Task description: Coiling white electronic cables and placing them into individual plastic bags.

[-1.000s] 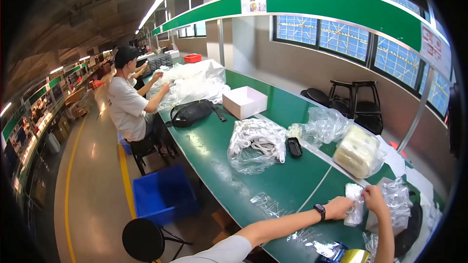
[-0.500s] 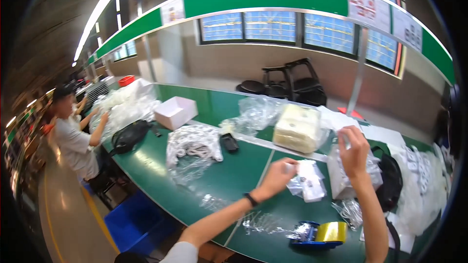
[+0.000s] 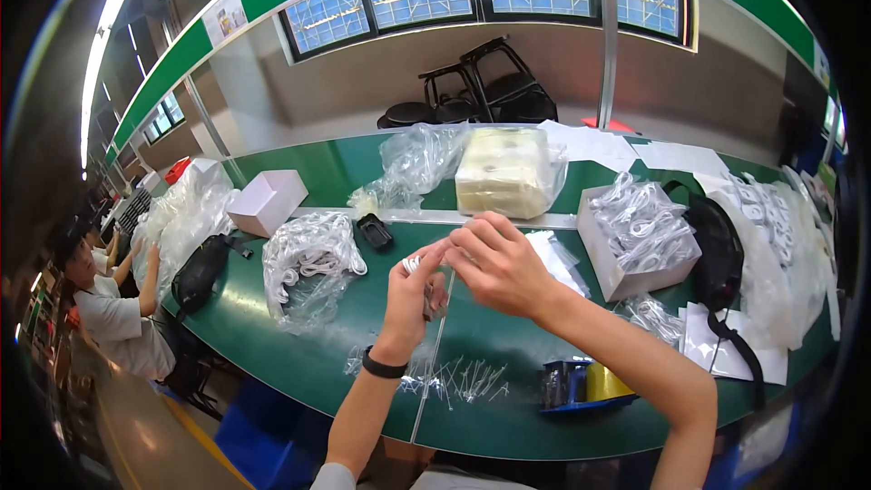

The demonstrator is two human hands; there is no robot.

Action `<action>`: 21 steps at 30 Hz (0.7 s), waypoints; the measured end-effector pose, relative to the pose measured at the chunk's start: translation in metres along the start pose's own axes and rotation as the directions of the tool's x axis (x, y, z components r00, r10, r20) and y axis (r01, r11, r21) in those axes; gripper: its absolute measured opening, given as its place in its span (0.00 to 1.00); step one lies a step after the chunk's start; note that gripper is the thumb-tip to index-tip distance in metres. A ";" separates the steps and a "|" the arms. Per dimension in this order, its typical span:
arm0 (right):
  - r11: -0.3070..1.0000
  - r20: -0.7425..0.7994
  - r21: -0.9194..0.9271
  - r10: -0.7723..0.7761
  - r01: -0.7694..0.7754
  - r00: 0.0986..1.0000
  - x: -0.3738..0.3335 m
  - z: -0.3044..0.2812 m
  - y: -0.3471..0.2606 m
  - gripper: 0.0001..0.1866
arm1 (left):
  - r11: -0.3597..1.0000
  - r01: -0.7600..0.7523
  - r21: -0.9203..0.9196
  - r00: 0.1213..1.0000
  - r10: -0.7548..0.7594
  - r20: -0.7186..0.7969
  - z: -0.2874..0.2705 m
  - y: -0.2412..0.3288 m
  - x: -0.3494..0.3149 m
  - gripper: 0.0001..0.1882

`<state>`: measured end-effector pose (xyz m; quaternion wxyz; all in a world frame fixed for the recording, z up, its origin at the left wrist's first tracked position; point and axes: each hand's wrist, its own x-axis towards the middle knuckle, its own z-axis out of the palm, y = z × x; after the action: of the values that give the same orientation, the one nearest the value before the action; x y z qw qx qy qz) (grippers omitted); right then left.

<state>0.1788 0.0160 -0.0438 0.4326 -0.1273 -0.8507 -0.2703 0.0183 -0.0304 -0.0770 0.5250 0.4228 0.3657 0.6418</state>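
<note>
Above the middle of the green bench, my left hand (image 3: 406,304) is closed around a small white cable coil (image 3: 412,264), partly covered by the fingers. My right hand (image 3: 499,263) meets it with thumb and fingers pinched together; whatever lies between them is hidden. Behind my right wrist lie white cards in clear plastic (image 3: 560,263), partly covered. To their right stands a white box (image 3: 594,249) full of bundled white cables (image 3: 640,222). Loose twist ties (image 3: 467,381) are scattered below my hands.
A tape dispenser (image 3: 581,386) sits by the near edge. Left are a pile of white cables (image 3: 308,259), a black holder (image 3: 374,232), a white carton (image 3: 269,203) and a black bag (image 3: 201,274). A wrapped cream stack (image 3: 504,172) stands behind. Another person (image 3: 113,318) works far left.
My right hand has come from above the cable box to the middle and met my left hand, which has left the white cards. The view has swung right.
</note>
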 end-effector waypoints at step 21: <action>0.508 0.382 0.561 0.542 -0.654 0.749 -0.001 0.023 0.000 0.09 | 0.903 -0.205 0.378 0.971 0.237 -0.041 -0.017 -0.010 0.005 0.07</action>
<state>0.1641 0.0292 -0.0553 0.4462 -0.2714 -0.8216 0.2285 0.0060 -0.0245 -0.0918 0.3429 0.5250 0.4525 0.6340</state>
